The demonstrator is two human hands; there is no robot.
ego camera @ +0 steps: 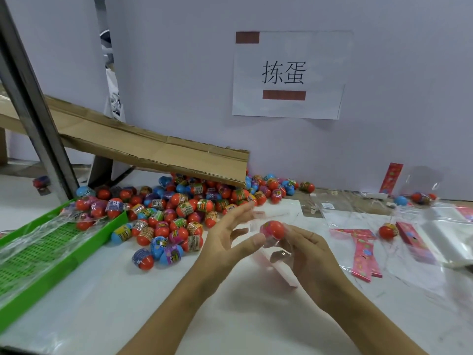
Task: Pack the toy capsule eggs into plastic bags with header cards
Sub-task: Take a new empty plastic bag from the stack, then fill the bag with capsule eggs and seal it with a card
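A red and pink capsule egg (273,229) sits inside a clear plastic bag (277,248) that I hold above the white table. My right hand (307,254) grips the bag from the right, fingers curled round it below the egg. A pale pink header card (279,271) shows through the bag's lower part. My left hand (229,235) is beside it with fingers spread and straight, its thumb touching the bag next to the egg. A big pile of loose capsule eggs (179,213) lies just behind my left hand.
A cardboard ramp (153,149) slopes down over the pile. A green tray (33,254) at the left holds a filled bag of eggs (89,211). Pink header cards (363,254), a loose egg (387,230) and stacked clear bags (450,226) lie at the right. A metal post (33,111) stands far left.
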